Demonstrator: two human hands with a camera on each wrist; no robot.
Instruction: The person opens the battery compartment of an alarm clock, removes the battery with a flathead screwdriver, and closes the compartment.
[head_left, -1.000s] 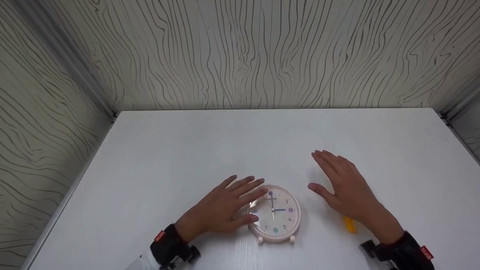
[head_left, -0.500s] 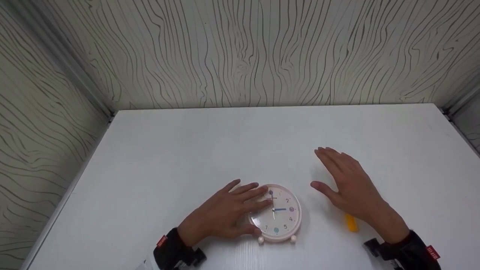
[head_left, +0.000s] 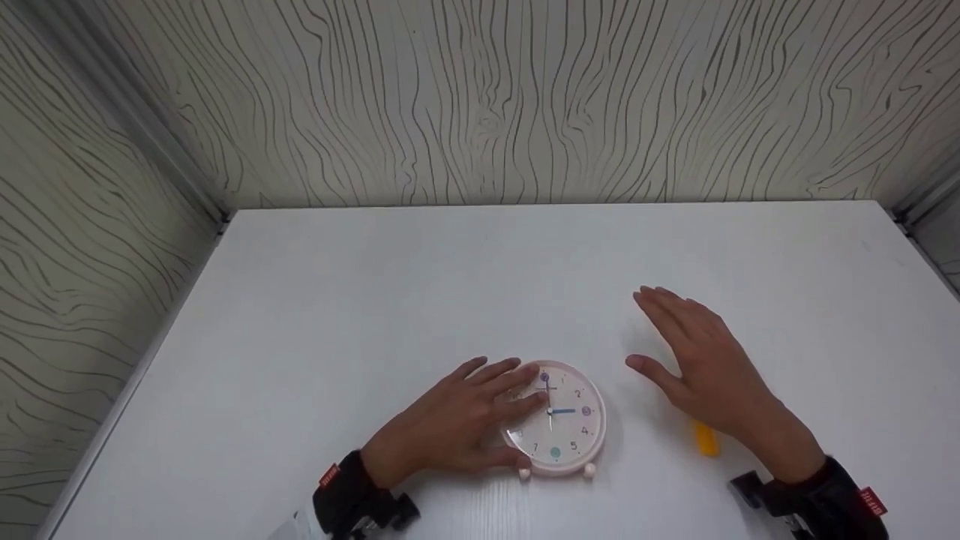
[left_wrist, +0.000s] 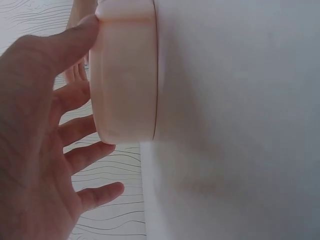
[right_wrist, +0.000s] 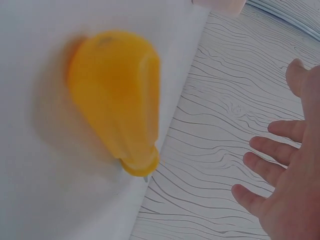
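Observation:
A round pale pink alarm clock (head_left: 570, 431) lies face up on the white table, its two small feet toward the person. Over its left side spreads my left hand (head_left: 450, 427); the fingers reach across the dial and the thumb is at the lower left rim. In the left wrist view that thumb (left_wrist: 75, 42) overlaps the edge of the clock (left_wrist: 125, 80), with the fingers loosely extended. My right hand (head_left: 709, 367) hovers with relaxed fingers, holding nothing. Under it lies a stubby yellow-handled screwdriver (right_wrist: 117, 90), with a short metal tip showing; the head view shows only part of the yellow handle (head_left: 706, 439).
The white tabletop (head_left: 375, 285) extends around both hands. Behind it stands a wood-grain patterned panel (head_left: 480, 105), with another panel (head_left: 82, 262) along the left side. Black wrist cameras (head_left: 352, 495) are strapped to both wrists.
My left hand has shifted slightly right over the clock, its thumb moving down to the lower rim and its index finger nearer the dial's middle. The right hand has barely moved.

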